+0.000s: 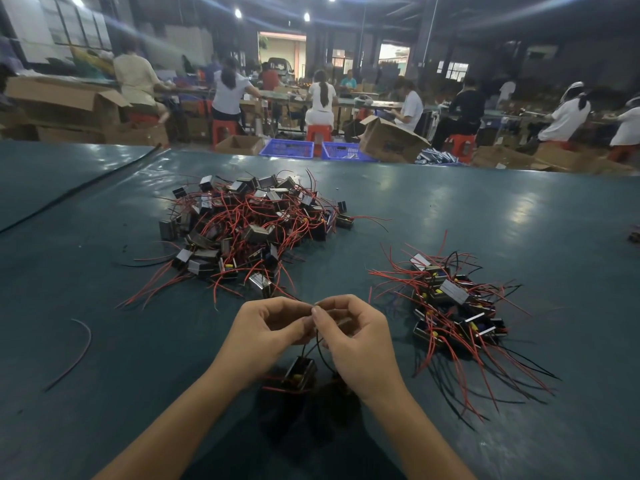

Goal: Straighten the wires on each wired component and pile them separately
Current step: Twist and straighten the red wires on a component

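Wired component (300, 373) small, judged light, rigid; black wires (306, 351) thin, bendy. Left hand (266, 327), right hand (356, 337) both pinch wire ends, apparently. Best hold: wire, not body.

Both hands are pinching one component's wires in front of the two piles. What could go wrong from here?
One: the left hand and right hand pinch the thin black wires with the component below them; a hard pull might strain the leads at their root. Two: the smaller pile has long wires fanned out toward the hands, so a piece dropped there could snag and retangle.
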{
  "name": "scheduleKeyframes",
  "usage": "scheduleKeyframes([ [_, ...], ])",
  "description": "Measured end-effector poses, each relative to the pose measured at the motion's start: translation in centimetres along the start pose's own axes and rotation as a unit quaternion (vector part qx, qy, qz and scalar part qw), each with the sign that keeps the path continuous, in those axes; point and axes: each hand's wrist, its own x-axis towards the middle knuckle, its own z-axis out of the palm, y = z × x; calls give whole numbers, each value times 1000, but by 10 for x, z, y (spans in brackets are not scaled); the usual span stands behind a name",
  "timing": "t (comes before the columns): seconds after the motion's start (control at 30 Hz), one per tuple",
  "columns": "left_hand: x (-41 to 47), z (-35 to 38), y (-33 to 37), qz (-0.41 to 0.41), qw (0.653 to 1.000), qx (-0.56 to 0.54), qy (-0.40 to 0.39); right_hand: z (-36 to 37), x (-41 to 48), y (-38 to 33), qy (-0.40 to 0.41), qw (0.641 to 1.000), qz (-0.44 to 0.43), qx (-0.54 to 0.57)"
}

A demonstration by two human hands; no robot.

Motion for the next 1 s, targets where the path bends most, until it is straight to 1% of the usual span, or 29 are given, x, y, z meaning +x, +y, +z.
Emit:
scheduleKeyframes([
  [0.07,0,0,0,0,1000,-7,-2,0,0,1,17,1000,-6,-18],
  [0.17,-1,1,1,3,1000,-4,-5,-2,0,1,23,1000,-8,-8],
  [0.27,-2,2,3,4,1000,-13,-10,-3,-1,-1,6,999,1,38],
  [0.37,-3,3,4,7,1000,-16,-14,-2,0,1,7,997,16,77],
  [0.53,-5,5,6,8,999,-29,-26,-1,-1,2,22,995,24,95],
  [0.7,-5,7,4,16,1000,-13,-13,0,-1,2,22,994,21,102],
  [0.83,-6,9,4,17,1000,-2,-7,0,0,3,37,994,29,96],
  [0.9,-6,10,4,12,1000,3,-6,0,1,4,38,992,38,111],
  [1.0,-4,9,3,-10,1000,2,0,-1,3,4,19,986,62,150],
])
